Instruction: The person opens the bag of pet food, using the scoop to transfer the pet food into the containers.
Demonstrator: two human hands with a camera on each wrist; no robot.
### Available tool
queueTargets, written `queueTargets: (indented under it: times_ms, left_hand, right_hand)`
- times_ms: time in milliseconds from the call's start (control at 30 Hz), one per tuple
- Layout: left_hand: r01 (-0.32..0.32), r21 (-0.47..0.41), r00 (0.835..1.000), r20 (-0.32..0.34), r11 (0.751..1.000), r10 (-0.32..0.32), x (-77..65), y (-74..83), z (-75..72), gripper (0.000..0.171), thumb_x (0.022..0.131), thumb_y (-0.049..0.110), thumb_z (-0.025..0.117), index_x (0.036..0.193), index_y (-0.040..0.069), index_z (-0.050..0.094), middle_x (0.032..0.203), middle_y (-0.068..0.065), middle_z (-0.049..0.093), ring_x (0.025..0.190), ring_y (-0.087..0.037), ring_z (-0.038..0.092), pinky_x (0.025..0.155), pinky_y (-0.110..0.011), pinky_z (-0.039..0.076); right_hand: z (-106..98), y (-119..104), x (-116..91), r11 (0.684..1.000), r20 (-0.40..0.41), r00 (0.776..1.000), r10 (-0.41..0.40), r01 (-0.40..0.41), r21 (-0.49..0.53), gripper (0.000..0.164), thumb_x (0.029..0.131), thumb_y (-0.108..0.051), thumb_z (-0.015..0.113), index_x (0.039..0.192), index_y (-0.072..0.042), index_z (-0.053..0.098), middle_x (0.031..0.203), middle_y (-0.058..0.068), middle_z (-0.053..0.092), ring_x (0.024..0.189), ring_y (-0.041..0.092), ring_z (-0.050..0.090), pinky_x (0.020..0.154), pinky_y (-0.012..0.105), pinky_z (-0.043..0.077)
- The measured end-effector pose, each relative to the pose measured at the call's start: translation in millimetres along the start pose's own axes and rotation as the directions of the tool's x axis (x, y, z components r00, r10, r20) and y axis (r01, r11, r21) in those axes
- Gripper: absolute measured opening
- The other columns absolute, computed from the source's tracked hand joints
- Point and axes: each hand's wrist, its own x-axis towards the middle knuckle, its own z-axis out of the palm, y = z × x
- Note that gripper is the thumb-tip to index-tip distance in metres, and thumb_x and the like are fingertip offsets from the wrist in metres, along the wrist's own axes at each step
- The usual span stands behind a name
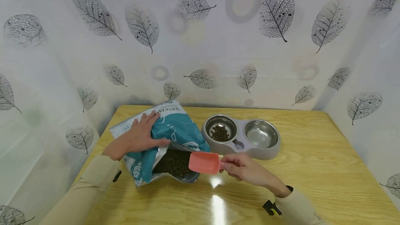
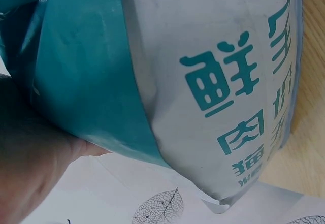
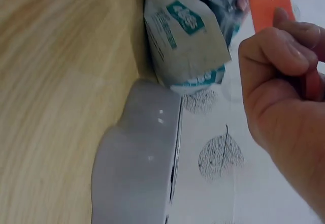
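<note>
My right hand (image 1: 247,170) grips the handle of a coral-pink scoop (image 1: 203,163), whose bare inside faces up in the head view. The scoop overlaps the right end of the mouth of a teal and white pet food bag (image 1: 182,124). Brown kibble (image 1: 175,162) shows inside the bag, which lies on its side with its mouth toward me. On the bag's upper side rests my left hand (image 1: 142,134), fingers spread and thumb stretched along near the opening. Teal and white plastic (image 2: 96,71) fills much of the left wrist view, hiding the left fingers there.
Right of the bag stands a grey double bowl stand (image 1: 215,147). Its left steel bowl (image 1: 229,122) contains a small heap of kibble (image 1: 220,133); bare metal shows in the right bowl (image 1: 261,134). Beneath is a wooden table (image 1: 315,169), with a leaf-print curtain (image 1: 218,55) behind.
</note>
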Motion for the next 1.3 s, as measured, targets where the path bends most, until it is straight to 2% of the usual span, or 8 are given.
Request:
queueTargets:
  times_ms: [200, 433, 500, 633, 700, 800, 1133, 1300]
  left_hand:
    - [-0.002, -0.003, 1.0, -0.001, 1.0, 0.002, 0.1, -1.0, 1.5, 0.113, 0.087, 0.075, 0.061, 0.165, 0.007, 0.015, 0.172, -0.022, 0.011, 0.154, -0.057, 0.006, 0.119, -0.077, 0.006]
    - [-0.002, -0.004, 1.0, -0.003, 1.0, 0.002, 1.1, -1.0, 1.7, 0.114, 0.087, 0.074, 0.062, 0.165, 0.007, 0.015, 0.172, -0.022, 0.011, 0.155, -0.056, 0.005, 0.12, -0.077, 0.006]
    - [-0.003, -0.001, 1.0, -0.004, 1.0, 0.003, 1.8, -1.0, 1.8, 0.114, 0.086, 0.075, 0.062, 0.165, 0.007, 0.015, 0.172, -0.022, 0.011, 0.155, -0.056, 0.005, 0.12, -0.077, 0.006]
    - [-0.005, 0.002, 1.0, -0.008, 1.0, 0.005, 2.5, -1.5, 1.7, 0.114, 0.087, 0.075, 0.062, 0.165, 0.007, 0.015, 0.172, -0.022, 0.011, 0.155, -0.056, 0.006, 0.12, -0.077, 0.006]
    - [-0.009, 0.003, 1.0, -0.009, 1.0, 0.009, 2.2, -1.5, 1.4, 0.114, 0.087, 0.074, 0.061, 0.165, 0.006, 0.015, 0.171, -0.023, 0.012, 0.154, -0.057, 0.006, 0.119, -0.078, 0.006]
    - [-0.007, 0.003, 1.0, -0.007, 1.0, 0.007, 1.7, -1.3, 1.2, 0.113, 0.087, 0.074, 0.061, 0.165, 0.007, 0.015, 0.172, -0.022, 0.011, 0.155, -0.056, 0.006, 0.119, -0.077, 0.006]
    - [-0.017, -0.015, 1.0, -0.008, 1.0, 0.017, 0.4, -1.1, 1.1, 0.113, 0.087, 0.074, 0.062, 0.165, 0.007, 0.015, 0.171, -0.022, 0.012, 0.155, -0.056, 0.005, 0.119, -0.078, 0.006]
    - [-0.015, -0.004, 1.0, -0.008, 1.0, 0.015, -0.3, -1.6, 0.2, 0.113, 0.087, 0.074, 0.061, 0.165, 0.007, 0.015, 0.171, -0.022, 0.013, 0.155, -0.057, 0.006, 0.119, -0.078, 0.006]
  right_hand:
    - [26.8, 1.1, 8.6, 0.979, -0.069, 0.997, 0.042, -0.055, -0.195, 0.027, 0.106, -0.023, 0.056, 0.098, -0.003, 0.074, 0.061, -0.011, 0.044, 0.051, -0.005, 0.035, 0.049, 0.016, 0.032]
    - [54.2, -1.4, 20.3, 0.92, -0.1, 0.995, 0.015, -0.053, -0.389, 0.029, 0.107, -0.024, 0.056, 0.087, -0.008, 0.069, 0.057, -0.017, 0.038, 0.048, -0.009, 0.029, 0.049, 0.012, 0.028]
    - [62.2, -2.0, 22.6, 0.864, -0.113, 0.991, -0.073, 0.006, -0.503, 0.026, 0.104, -0.018, 0.058, 0.08, -0.011, 0.065, 0.055, -0.017, 0.034, 0.047, -0.01, 0.024, 0.047, 0.01, 0.024]
    - [77.3, -0.4, 26.1, 0.686, -0.149, 0.953, -0.264, 0.077, -0.723, 0.027, 0.097, -0.009, 0.064, 0.073, -0.016, 0.054, 0.053, -0.015, 0.033, 0.048, -0.009, 0.021, 0.046, 0.008, 0.018]
    - [82.6, 0.7, 27.6, 0.642, -0.17, 0.94, -0.294, 0.063, -0.764, 0.026, 0.095, -0.009, 0.066, 0.074, -0.016, 0.053, 0.052, -0.014, 0.033, 0.049, -0.007, 0.024, 0.046, 0.009, 0.019]
    - [86.4, 1.8, 30.8, 0.677, -0.201, 0.947, -0.252, 0.024, -0.736, 0.026, 0.098, -0.011, 0.064, 0.075, -0.016, 0.053, 0.054, -0.014, 0.032, 0.048, -0.004, 0.027, 0.045, 0.011, 0.02]
    - [82.4, 10.1, 41.2, 0.921, -0.235, 0.972, -0.019, -0.074, -0.381, 0.031, 0.106, -0.019, 0.055, 0.08, -0.006, 0.064, 0.061, -0.013, 0.038, 0.052, -0.006, 0.031, 0.051, 0.013, 0.029]
    - [80.0, 14.5, 44.0, 0.972, -0.218, 0.964, 0.15, -0.184, -0.143, 0.033, 0.108, -0.024, 0.053, 0.091, -0.004, 0.073, 0.059, -0.008, 0.041, 0.05, -0.001, 0.033, 0.049, 0.018, 0.031]
